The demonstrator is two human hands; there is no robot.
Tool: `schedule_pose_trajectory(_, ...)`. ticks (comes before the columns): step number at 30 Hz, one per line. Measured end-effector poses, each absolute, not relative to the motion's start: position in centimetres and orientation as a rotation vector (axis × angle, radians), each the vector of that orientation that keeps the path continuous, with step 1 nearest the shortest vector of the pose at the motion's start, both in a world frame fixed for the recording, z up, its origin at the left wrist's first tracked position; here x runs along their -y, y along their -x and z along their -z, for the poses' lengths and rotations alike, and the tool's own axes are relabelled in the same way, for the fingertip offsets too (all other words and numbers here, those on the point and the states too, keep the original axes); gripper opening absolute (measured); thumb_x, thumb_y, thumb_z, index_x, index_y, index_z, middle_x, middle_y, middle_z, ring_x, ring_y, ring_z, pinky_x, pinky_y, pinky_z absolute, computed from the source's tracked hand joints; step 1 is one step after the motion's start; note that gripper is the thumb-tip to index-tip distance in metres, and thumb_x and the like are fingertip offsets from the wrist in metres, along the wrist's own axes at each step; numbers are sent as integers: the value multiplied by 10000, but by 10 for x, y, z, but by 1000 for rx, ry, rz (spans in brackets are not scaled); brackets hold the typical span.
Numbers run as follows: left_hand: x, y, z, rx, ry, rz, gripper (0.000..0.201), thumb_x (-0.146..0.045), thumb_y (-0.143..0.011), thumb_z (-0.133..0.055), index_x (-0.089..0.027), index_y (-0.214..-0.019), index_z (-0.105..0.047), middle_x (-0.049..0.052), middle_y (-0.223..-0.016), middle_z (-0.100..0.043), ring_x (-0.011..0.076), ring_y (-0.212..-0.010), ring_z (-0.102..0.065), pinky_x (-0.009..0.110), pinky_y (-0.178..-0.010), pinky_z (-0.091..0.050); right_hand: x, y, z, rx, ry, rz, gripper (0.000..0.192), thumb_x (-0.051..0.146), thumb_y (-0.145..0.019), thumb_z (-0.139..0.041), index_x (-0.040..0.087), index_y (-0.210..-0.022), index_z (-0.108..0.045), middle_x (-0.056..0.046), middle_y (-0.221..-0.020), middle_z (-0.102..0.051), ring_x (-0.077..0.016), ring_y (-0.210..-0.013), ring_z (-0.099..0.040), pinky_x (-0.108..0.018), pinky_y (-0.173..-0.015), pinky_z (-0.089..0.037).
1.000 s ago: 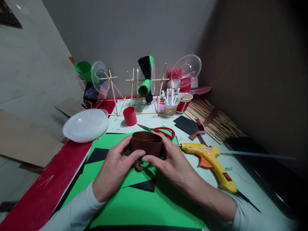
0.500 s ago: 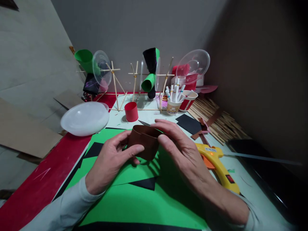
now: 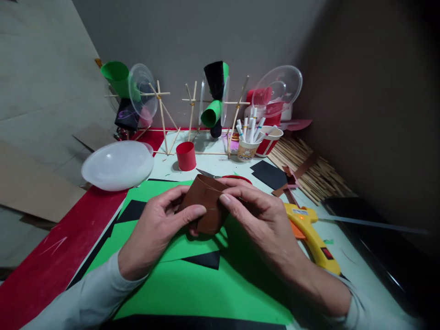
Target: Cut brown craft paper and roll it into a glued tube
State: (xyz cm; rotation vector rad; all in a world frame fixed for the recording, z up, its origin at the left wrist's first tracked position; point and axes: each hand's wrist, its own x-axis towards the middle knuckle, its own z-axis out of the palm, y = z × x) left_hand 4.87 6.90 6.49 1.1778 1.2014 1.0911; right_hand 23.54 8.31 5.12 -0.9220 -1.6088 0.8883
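Note:
Between my hands is a brown paper tube (image 3: 208, 208), short and wide, tilted with its open top showing. My left hand (image 3: 163, 224) is closed on its left side, thumb across the front. The thumb and fingers of my right hand (image 3: 259, 211) pinch its upper right rim. Beneath lie green sheets (image 3: 202, 298) with a black paper scrap (image 3: 206, 260) on them. Just behind the tube, scissors (image 3: 237, 178) with red handles are partly hidden by my right hand. A red paper tube (image 3: 186, 156) stands farther back.
A yellow glue gun (image 3: 314, 238) lies right of my right forearm. Behind are stick frames (image 3: 161, 114) holding paper cones, a cup (image 3: 247, 150) of white rolled sticks and a pile of wooden sticks (image 3: 297, 169). White plastic lids (image 3: 117, 166) sit at the left.
My right hand has come down and its fingers now pinch the brown tube's rim. The tube has tilted, and the scissors' red handle has come into view. The camera view has shifted slightly.

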Motion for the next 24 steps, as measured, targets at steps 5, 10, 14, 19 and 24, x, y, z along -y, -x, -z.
schedule_pose_trajectory(5, -65, -51, -59, -1158, -1012, -1145, 398, -393, -813, -789, -211, -1108, -593, 26, -1056, -715, 182, -791, -693, 279, -634, -608, -86, -234, -54, 1457, 937, -928, 159, 257, -924, -646, 214, -803, -739, -28, -1041, -761, -172, -960, -683, -276, -826, -517)
schedule_pose_trajectory(10, -62, -54, -55, -1138, -907, -1088, 297, -390, -819, -778, -151, -953, -663, 27, -842, -696, 146, -698, -647, 227, -575, -547, -91, -236, -53, 1284, 977, -983, 166, 322, -900, -672, 190, -826, -741, -28, -942, -740, -145, -795, -625, -249, -701, -497)
schedule_pose_trajectory(14, -61, -59, -53, -1161, -1017, -1082, 242, -332, -763, -822, -160, -914, -743, 9, -732, -712, 103, -597, -608, 196, -563, -496, -90, -237, -50, 1239, 998, -1005, 199, 361, -903, -671, 193, -817, -731, -11, -826, -708, -153, -765, -598, -264, -694, -477)
schedule_pose_trajectory(19, -59, -62, -55, -1299, -1137, -1158, 176, -301, -729, -805, -159, -664, -724, -5, -563, -655, 99, -490, -573, 211, -507, -450, -87, -233, -48, 1215, 969, -1078, 195, 368, -914, -665, 200, -846, -736, -25, -930, -730, -180, -884, -629, -292, -795, -493)
schedule_pose_trajectory(24, -55, -63, -56, -1282, -1144, -1177, 204, -309, -760, -779, -165, -641, -695, -11, -521, -644, 101, -444, -558, 214, -468, -446, -86, -233, -49, 1245, 944, -1059, 187, 356, -926, -658, 198, -849, -722, 3, -823, -675, -135, -760, -564, -248, -692, -458)
